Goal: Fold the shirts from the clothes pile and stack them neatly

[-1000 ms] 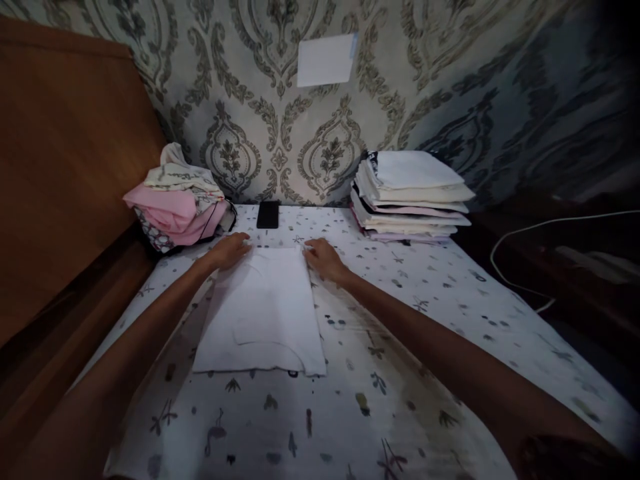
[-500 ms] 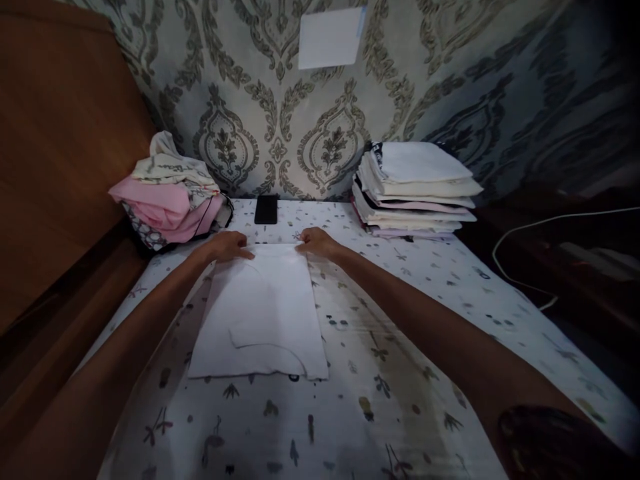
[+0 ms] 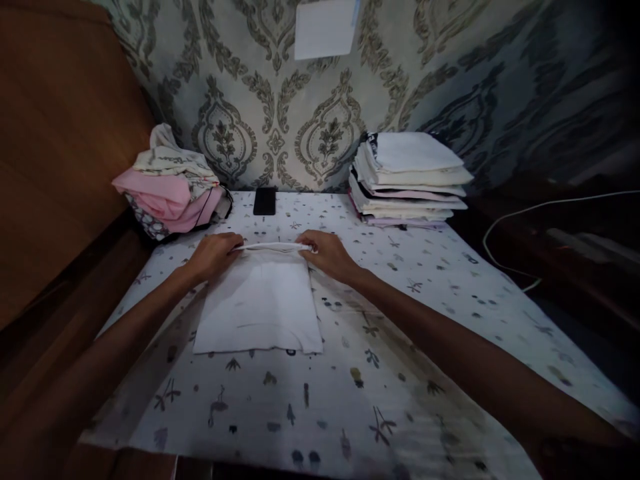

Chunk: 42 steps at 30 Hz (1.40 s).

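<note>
A folded white garment [image 3: 265, 307] lies on the patterned sheet, its kind hidden by the folds. Its far edge is raised a little off the surface. At the left corner of that edge, my left hand [image 3: 219, 252] is closed on the cloth. My right hand [image 3: 330, 253] pinches the right corner between thumb and fingers. Between the two hands the lifted edge runs nearly straight, while the near edge rests flat on the sheet.
A neat stack of folded clothes [image 3: 413, 180] stands at the back right. Crumpled clothes [image 3: 170, 190], pink and cream, are heaped at the back left beside a wooden panel [image 3: 65, 133]. A black phone [image 3: 265, 201] lies near the wall. A white cable [image 3: 500, 213] hangs at right.
Both hands have lifted the garment's far edge off the sheet and brought it slightly toward me. The view has shifted a little.
</note>
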Motion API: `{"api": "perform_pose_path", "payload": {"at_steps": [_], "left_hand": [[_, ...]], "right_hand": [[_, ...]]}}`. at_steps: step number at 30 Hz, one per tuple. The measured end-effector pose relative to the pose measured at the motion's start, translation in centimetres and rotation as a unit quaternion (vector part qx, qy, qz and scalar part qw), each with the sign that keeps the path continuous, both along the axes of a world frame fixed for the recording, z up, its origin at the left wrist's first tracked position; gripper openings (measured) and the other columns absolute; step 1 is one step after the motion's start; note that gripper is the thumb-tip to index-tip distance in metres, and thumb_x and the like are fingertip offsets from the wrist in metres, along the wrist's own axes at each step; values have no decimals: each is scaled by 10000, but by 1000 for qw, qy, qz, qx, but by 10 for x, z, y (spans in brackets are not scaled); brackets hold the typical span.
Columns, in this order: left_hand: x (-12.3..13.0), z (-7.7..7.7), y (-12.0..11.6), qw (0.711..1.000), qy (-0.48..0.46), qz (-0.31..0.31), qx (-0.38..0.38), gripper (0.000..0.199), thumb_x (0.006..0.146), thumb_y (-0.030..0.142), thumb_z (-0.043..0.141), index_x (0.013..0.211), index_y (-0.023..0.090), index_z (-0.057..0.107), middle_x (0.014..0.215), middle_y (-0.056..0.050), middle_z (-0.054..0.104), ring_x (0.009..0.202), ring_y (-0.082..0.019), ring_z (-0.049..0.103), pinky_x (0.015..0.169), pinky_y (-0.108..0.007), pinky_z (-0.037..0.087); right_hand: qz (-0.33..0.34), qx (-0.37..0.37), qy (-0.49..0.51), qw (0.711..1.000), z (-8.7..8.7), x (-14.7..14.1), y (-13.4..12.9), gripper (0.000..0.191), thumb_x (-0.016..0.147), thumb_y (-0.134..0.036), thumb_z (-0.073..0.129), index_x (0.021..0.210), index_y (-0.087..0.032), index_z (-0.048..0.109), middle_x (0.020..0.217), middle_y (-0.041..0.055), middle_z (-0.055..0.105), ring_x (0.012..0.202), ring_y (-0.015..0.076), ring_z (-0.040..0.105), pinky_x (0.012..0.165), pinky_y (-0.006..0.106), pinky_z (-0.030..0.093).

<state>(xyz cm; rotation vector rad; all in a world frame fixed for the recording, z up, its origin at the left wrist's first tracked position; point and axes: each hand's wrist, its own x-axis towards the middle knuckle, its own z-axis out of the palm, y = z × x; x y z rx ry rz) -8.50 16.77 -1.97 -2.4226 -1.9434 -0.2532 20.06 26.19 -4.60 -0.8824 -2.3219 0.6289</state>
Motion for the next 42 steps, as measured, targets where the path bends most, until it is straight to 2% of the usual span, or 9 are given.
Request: {"api": "perform_pose_path", "payload": {"at_steps": [6, 12, 17, 21, 25, 28, 30, 36, 42], "left_hand": [[2, -20, -29, 994, 97, -55, 23, 223, 898, 151, 461, 966, 202, 667, 961, -97, 690, 925, -253, 626, 773, -361, 477], [-5, -40, -43, 991, 81, -83, 62, 263, 969, 208, 419, 986, 206, 681, 969, -113, 673, 914, -247, 605, 786, -383, 495], [-12, -26, -56, 995, 58, -80, 22, 270, 988, 254, 416, 971, 210, 681, 981, -112, 677, 913, -248, 606, 783, -380, 486], [-20, -5, -67, 995, -9, -87, -43, 343, 974, 486, 475, 945, 228, 698, 914, -62, 703, 843, -216, 635, 757, -333, 485], [-13, 4, -51, 993, -110, -36, -9, 448, 1007, 508, 364, 1026, 209, 696, 1024, -68, 734, 900, -212, 659, 822, -327, 503], [1, -3, -27, 993, -108, -28, 37, 416, 1013, 416, 336, 1139, 182, 656, 1146, -103, 711, 1073, -252, 629, 961, -394, 482], [8, -11, -16, 996, -84, -35, 22, 391, 1002, 373, 352, 1214, 181, 619, 1201, -115, 685, 1123, -267, 605, 995, -433, 469], [-8, -29, -18, 994, -101, -50, 14, 364, 983, 391, 389, 1215, 208, 602, 1197, -105, 657, 1137, -258, 577, 1008, -419, 457], [-20, -31, -23, 994, -99, -39, -8, 348, 987, 423, 415, 1208, 218, 588, 1149, -98, 643, 1061, -255, 581, 924, -415, 474]], "right_hand": [[36, 74, -56, 995, -21, 16, -36, 190, 835, -96, 508, 919, -181, 656, 898, 71, 675, 836, 216, 604, 716, 303, 442], [47, 136, -92, 985, -36, 18, -48, 193, 903, -103, 481, 946, -186, 650, 949, 95, 677, 900, 238, 593, 760, 338, 468], [74, 170, -135, 973, -31, 24, -49, 275, 895, -36, 449, 976, -165, 677, 957, 114, 680, 879, 240, 585, 763, 360, 457], [129, 158, -167, 965, -17, 32, -44, 374, 835, 15, 451, 1019, -173, 717, 1010, 123, 696, 938, 264, 602, 809, 408, 469], [112, 118, -102, 981, -6, 12, -39, 397, 899, -52, 404, 1130, -166, 706, 1113, 140, 681, 1047, 279, 599, 864, 441, 513], [86, 107, -71, 988, -10, -16, -39, 391, 984, -160, 369, 1280, -189, 623, 1267, 142, 629, 1173, 286, 559, 965, 486, 500], [84, 105, -87, 987, -16, -26, -39, 382, 1009, -246, 397, 1353, -214, 561, 1365, 143, 577, 1252, 297, 517, 1024, 517, 468], [70, 120, -95, 986, -29, -1, -29, 381, 1018, -368, 431, 1339, -193, 536, 1423, 174, 519, 1302, 325, 481, 1056, 542, 425], [70, 127, -68, 987, -24, 13, -26, 330, 1017, -374, 427, 1238, -174, 567, 1266, 176, 572, 1162, 312, 530, 951, 488, 471]]}}
